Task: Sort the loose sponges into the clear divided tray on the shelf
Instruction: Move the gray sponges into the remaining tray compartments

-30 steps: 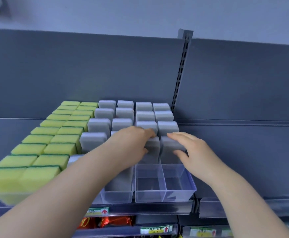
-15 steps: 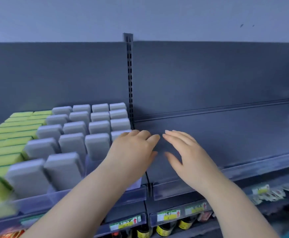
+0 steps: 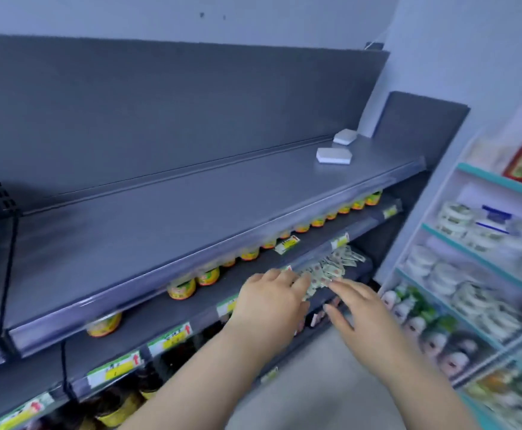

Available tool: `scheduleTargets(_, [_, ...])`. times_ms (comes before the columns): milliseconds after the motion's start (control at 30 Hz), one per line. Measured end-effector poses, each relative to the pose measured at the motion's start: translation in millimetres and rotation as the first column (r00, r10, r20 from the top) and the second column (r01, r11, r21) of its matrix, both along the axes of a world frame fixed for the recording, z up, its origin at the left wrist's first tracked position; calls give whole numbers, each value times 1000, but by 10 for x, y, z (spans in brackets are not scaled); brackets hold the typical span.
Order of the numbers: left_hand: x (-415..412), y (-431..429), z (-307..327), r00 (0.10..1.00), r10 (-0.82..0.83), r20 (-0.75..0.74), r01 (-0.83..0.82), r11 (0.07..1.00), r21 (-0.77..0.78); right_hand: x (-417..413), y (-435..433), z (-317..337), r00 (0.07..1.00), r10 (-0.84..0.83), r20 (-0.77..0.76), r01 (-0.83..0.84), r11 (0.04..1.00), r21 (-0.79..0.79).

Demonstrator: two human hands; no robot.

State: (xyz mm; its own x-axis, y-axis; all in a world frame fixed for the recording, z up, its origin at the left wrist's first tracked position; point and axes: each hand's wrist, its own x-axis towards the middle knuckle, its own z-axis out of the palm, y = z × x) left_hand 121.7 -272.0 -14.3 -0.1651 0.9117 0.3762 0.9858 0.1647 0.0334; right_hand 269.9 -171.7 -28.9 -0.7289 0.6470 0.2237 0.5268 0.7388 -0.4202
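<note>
Sponges [image 3: 334, 155] lie loose on the shelf [image 3: 191, 206] at upper right. My left hand [image 3: 269, 302] and right hand [image 3: 362, 311], lower centre, have grip released, free to fetch them.

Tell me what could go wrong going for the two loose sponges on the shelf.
The left hand and right hand hover by loose sachets on a lower shelf; a brush could spill them. The rear sponge lies deep on the grey shelf, behind the front sponge; a clumsy reach might push it further away.
</note>
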Motion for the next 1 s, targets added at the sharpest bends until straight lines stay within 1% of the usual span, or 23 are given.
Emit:
scheduleTargets(167, [265,478,-88,1000,8,10,-8,1000,-19,429,354,-102,997,-68,19,69,997,-46])
scheduleTargets(300, [249,841,-97,998,-28,60,29,999,-28,482,701,-74,996,-93,5,93,995,-43])
scheduleTargets(467, [0,1447,-38,1000,14,8,-15,995,102,290,1290,-26,996,-83,-20,82,996,-43])
scheduleTargets(567, [-207,1876,-36,999,40,23,-42,990,138,146,1693,71,996,-82,-25,81,996,-37])
scheduleTargets(633, [-375,2282,-33,998,50,38,-55,985,162,25,2094,138,997,-79,-15,79,997,-20])
scheduleTargets(733, [-629,2934,69,998,60,13,-62,978,200,-145,2756,350,995,-104,-1,104,994,31])
scheduleTargets(900, [-916,3792,284,998,61,-2,-59,977,206,-338,3620,593,991,-124,-53,126,990,55])
scheduleTargets(1000, [-1018,4156,272,998,62,-9,-60,984,170,-458,3992,549,990,-106,-91,108,994,19])
